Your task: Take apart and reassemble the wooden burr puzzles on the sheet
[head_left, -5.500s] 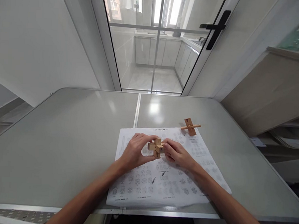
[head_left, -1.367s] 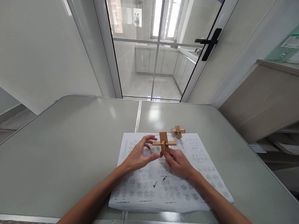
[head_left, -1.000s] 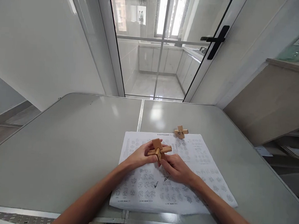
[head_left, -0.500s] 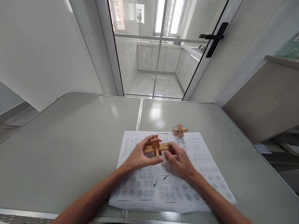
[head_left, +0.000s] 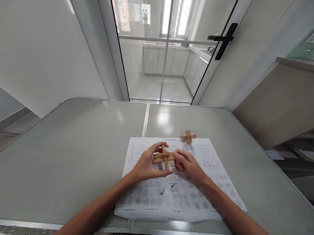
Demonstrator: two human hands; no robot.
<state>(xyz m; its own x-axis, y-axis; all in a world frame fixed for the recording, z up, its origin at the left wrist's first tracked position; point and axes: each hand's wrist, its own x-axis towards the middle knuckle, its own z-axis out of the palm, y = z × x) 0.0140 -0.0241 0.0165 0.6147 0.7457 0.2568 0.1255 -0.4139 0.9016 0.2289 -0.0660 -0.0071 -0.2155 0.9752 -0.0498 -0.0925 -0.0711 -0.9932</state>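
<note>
I see a grey two-panel table (head_left: 65, 161), a printed diagram sheet (head_left: 179, 202) laid beneath the work, perhaps to have its drawings in view. The left hand (head_left: 146, 164) spans a rod (head_left: 166, 163) between thumb and fingertips, likely steadying it; the right hand (head_left: 188, 164) pinches one end of the flat bar (head_left: 158, 158). Between them, over the sheet, is the wooden cross puzzle (head_left: 165, 154); a wooden burr puzzle (head_left: 188, 137) sits at the sheet's far edge, seemingly to leave room
</note>
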